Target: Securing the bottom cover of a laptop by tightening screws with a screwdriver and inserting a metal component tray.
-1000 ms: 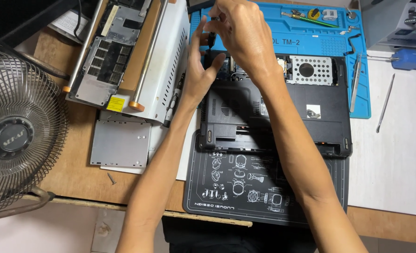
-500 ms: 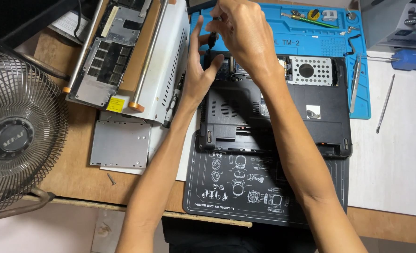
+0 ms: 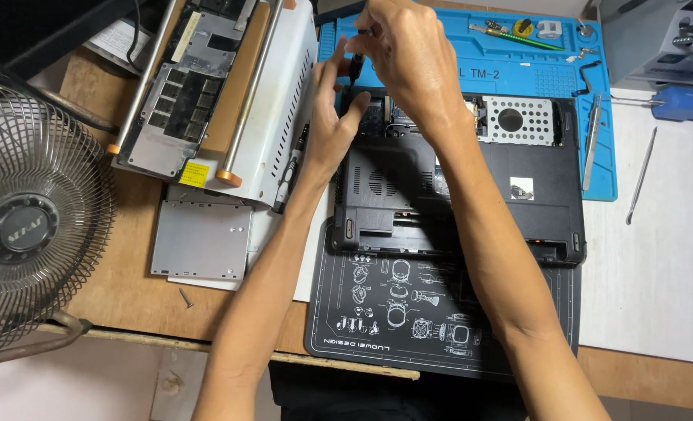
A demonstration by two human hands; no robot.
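Both forearms are reaching up the head view from the bottom edge, converging at the far left corner of an opened black laptop [image 3: 471, 187] that is lying underside-up. The left hand [image 3: 332, 117] is standing on edge with its palm facing right, fingers spread and loosely open, thumb resting against the laptop's top left corner; it is gripping nothing that can be made out. The right hand [image 3: 409, 54] is arching over that same corner, knuckles up, fingertips pinching a small dark part [image 3: 356, 66] just above the chassis; what the part is cannot be told.

One laptop is showing, its bottom cover off, with a ribbed vent panel on the left and one perforated silver drive caddy [image 3: 518, 121] at the far right of its open bay. It is sitting across two mats: one blue silicone repair mat [image 3: 596, 168] beyond it and one black mat with white diagrams [image 3: 385, 312] nearer the person. One silver cover plate [image 3: 202, 240] is lying left of the left forearm, just below one white metal machine [image 3: 276, 101] with two rods. One wire-guarded fan [image 3: 26, 226] is filling the left edge. One slim metal pry tool [image 3: 641, 175] is lying on the white surface at right.
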